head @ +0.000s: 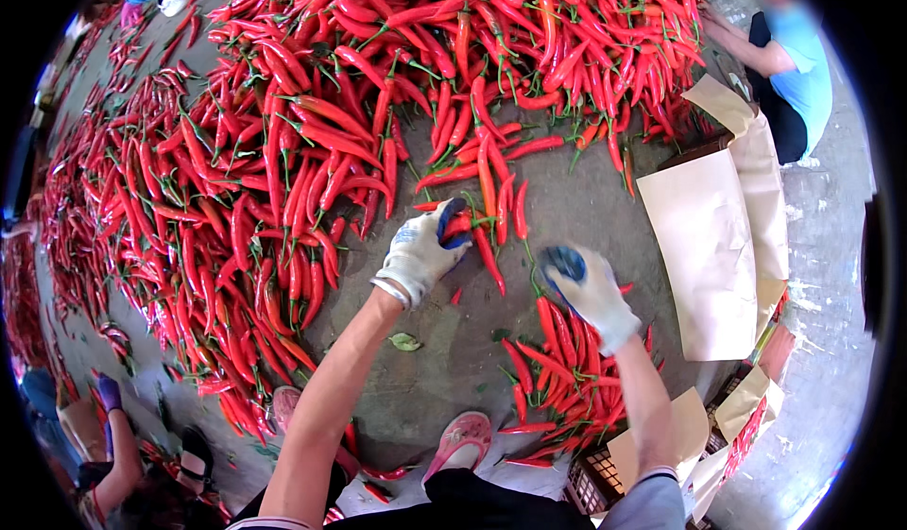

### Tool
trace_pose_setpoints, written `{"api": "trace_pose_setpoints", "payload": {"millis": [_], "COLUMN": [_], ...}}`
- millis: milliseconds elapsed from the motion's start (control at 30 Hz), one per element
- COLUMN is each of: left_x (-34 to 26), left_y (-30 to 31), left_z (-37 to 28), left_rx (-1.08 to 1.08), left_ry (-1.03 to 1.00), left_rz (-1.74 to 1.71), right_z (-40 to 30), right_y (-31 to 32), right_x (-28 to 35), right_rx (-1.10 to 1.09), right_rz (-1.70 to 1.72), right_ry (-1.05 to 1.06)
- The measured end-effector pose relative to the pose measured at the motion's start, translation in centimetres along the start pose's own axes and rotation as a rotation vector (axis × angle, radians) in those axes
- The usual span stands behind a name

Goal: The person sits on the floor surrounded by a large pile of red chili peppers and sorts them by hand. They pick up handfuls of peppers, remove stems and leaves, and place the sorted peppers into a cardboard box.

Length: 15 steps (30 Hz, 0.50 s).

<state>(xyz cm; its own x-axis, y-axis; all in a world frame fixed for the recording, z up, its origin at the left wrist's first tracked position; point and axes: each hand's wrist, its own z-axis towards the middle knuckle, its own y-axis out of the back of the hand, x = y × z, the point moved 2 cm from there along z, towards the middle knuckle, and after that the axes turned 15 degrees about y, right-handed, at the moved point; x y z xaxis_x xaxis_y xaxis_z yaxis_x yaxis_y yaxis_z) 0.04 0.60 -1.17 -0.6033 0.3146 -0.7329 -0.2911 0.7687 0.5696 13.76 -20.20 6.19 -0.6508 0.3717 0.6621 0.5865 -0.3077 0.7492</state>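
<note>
Both hands wear white knit gloves with blue coated palms and fingers. Near the middle, my left hand [425,248] is curled around red chili peppers [457,225], their green stems poking out to the right. My right hand [589,289], slightly blurred, hangs over the floor with its fingers curled; whether something lies inside it is hidden. Just beyond my left hand, loose chilies [487,176] trail off the large heap [319,126] of red chili peppers. Below my right hand lies a smaller pile of red chilies [560,367], partly covered by the forearm.
Paper-lined plastic crates [599,477] stand at the lower right. Brown paper sheets [708,261] drape over another crate at right. A person in a light blue shirt [804,55] crouches at the upper right; other people are at the upper left and lower left. A green leaf [405,341] lies on the concrete floor.
</note>
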Motion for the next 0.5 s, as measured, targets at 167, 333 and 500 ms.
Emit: {"api": "trace_pose_setpoints", "payload": {"millis": [167,333,500], "left_x": [1.2,3.4,3.7], "left_y": [-0.3,1.4,5.0], "left_z": [-1.9,-5.5,-5.9], "left_rx": [-0.074,0.166,0.237], "left_ry": [-0.020,-0.071,-0.178], "left_rz": [0.284,0.374,-0.072], "right_z": [10.9,9.4,5.6], "right_y": [-7.0,-9.3,-9.4], "right_x": [0.4,2.2,-2.1], "right_rx": [-0.025,0.356,-0.150], "right_rz": [-0.338,-0.193,0.839], "right_ry": [-0.136,-0.100,-0.256]}}
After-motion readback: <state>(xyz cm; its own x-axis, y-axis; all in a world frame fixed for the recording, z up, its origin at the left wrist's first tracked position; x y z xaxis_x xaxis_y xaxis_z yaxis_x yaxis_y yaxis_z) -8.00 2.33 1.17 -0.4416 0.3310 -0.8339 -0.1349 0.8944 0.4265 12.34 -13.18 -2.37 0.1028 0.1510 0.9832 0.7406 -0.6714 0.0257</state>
